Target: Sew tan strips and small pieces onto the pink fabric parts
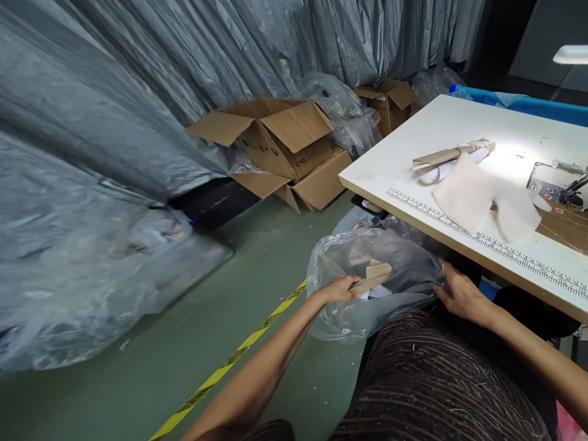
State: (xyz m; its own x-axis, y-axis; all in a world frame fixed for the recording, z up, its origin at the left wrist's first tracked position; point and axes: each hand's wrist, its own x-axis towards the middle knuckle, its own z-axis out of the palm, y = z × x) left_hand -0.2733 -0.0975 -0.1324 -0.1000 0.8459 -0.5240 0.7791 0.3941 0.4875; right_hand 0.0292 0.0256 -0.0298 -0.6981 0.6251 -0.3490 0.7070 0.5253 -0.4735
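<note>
My left hand [339, 290] is closed on a folded beige piece of material [374, 277] at the mouth of a clear plastic bag [331, 260]. Something white lies just under that piece. With its fingers closed on the plastic, my right hand [463, 296] grips the bag's right side. Pale, blurred contents show through the film. Above the bag, the white sewing table [381, 162] carries a pale cut piece of fabric [478, 190] and a rolled beige and white bundle [450, 159].
A sewing machine's needle area [569, 190] is at the right. Open cardboard boxes [285, 138] stand on the floor by the silver curtain [275, 43]. A large plastic-wrapped heap [101, 282] lies left. Yellow-black tape [234, 355] crosses the green floor.
</note>
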